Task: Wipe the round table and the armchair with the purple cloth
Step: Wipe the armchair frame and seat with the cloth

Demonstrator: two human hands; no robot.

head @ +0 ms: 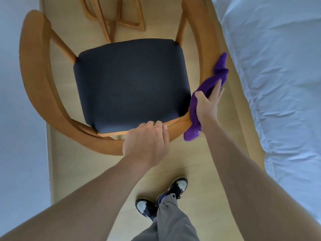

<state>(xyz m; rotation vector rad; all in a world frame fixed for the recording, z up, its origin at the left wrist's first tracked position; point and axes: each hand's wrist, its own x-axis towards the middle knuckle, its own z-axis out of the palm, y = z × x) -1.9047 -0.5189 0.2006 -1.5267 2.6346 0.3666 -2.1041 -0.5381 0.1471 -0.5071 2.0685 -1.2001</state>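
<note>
I look straight down on the armchair (40, 94), a curved wooden frame around a dark padded seat (130, 80). My left hand (147, 138) grips the near part of the wooden backrest rail, fingers curled over its inner edge. My right hand (208, 103) presses the purple cloth (220, 70) against the right arm of the frame, thumb hooked round the cloth and fingers lying straight along it. The cloth drapes over the rail and hangs down below my wrist. The round table top is out of view.
Wooden legs (112, 20) of another piece of furniture stand on the pale floor beyond the seat. A bed with white bedding (278, 75) runs close along the right. A white wall (17, 119) is on the left. My shoes (163, 197) are directly below.
</note>
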